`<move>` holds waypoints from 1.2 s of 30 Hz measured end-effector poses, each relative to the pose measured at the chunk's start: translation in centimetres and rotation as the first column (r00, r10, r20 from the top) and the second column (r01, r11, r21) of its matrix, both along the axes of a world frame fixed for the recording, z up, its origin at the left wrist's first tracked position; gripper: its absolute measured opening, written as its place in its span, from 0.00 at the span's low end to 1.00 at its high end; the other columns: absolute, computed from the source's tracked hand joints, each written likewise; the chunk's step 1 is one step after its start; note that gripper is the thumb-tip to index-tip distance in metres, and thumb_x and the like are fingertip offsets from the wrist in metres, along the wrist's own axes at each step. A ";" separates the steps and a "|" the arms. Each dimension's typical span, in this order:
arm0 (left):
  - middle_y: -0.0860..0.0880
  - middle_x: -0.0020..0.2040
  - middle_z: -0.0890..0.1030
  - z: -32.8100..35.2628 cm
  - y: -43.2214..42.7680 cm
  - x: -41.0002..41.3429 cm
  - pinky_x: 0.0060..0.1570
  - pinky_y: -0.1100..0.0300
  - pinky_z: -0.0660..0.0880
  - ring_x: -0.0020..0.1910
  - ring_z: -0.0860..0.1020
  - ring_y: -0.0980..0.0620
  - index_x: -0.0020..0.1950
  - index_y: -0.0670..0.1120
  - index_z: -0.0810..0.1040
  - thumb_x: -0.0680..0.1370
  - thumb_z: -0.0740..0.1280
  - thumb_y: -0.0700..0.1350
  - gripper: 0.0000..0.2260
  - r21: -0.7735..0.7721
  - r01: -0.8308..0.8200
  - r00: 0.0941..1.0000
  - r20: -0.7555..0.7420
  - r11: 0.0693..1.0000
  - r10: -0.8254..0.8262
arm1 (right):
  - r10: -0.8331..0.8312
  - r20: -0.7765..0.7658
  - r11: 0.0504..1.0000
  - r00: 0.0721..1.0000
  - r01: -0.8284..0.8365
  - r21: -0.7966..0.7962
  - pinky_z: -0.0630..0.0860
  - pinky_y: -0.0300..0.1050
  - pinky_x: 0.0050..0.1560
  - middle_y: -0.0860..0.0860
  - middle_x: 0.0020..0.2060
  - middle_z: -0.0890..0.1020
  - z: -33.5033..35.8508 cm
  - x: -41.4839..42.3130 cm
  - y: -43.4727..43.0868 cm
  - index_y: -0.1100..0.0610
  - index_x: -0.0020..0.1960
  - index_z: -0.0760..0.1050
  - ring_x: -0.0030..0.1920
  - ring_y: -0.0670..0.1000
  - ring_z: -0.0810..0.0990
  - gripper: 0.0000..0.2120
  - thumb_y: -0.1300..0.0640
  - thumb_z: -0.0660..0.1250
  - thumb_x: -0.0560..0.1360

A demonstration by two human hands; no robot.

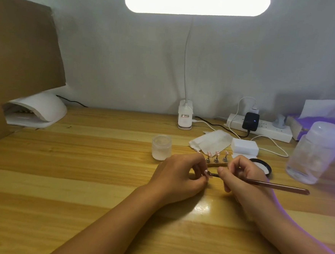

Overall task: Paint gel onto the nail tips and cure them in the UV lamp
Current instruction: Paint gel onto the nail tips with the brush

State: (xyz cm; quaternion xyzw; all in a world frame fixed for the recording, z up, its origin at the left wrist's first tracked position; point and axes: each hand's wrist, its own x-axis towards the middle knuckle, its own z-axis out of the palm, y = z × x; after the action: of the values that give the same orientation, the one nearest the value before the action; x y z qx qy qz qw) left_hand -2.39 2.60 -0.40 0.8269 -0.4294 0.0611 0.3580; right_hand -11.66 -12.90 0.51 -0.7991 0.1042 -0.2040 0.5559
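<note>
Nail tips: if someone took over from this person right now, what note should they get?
The left hand pinches one nail tip in its grip.
The right hand holds the brush, with the bristles at that tip.
The other nail tips stand on a holder just behind the hands. The frosted jar is to their left, and the UV lamp is at the table's far left.
Done: painting is under way; I cannot tell which tips are coated.
Left: finish painting, then cure the tips in the lamp.
</note>
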 end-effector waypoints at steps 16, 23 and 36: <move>0.60 0.41 0.81 0.0 0.0 0.1 0.38 0.61 0.75 0.42 0.77 0.62 0.45 0.56 0.78 0.74 0.71 0.50 0.03 0.005 0.008 1.000 -0.019 1.000 -0.008 | 0.007 -0.012 1.000 1.000 -0.007 -0.018 0.69 0.41 0.31 0.48 0.25 0.75 0.0 -0.1 0.0 0.58 0.40 0.72 0.26 0.43 0.72 0.08 0.60 0.69 0.74; 0.59 0.41 0.81 0.0 0.0 0.0 0.38 0.61 0.74 0.41 0.78 0.61 0.46 0.55 0.79 0.74 0.71 0.50 0.03 -0.006 0.015 1.000 -0.020 1.000 -0.015 | -0.013 0.055 0.999 0.998 0.010 0.053 0.67 0.30 0.23 0.50 0.24 0.78 0.1 -0.3 -0.1 0.58 0.40 0.72 0.22 0.40 0.71 0.08 0.58 0.68 0.76; 0.60 0.41 0.81 -0.2 -0.1 0.1 0.39 0.58 0.76 0.42 0.78 0.61 0.45 0.55 0.78 0.74 0.70 0.51 0.03 -0.008 0.004 1.000 -0.012 1.000 -0.005 | 0.000 0.010 0.999 1.000 0.000 -0.034 0.67 0.45 0.32 0.48 0.25 0.72 -0.4 0.0 -0.5 0.49 0.34 0.72 0.28 0.47 0.69 0.10 0.60 0.69 0.70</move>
State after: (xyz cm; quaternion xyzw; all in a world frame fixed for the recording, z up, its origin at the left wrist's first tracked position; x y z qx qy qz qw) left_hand -2.26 2.55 -0.63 0.8247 -0.4289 0.0572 0.3641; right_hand -11.63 -13.39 0.09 -0.8073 0.0979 -0.2100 0.5427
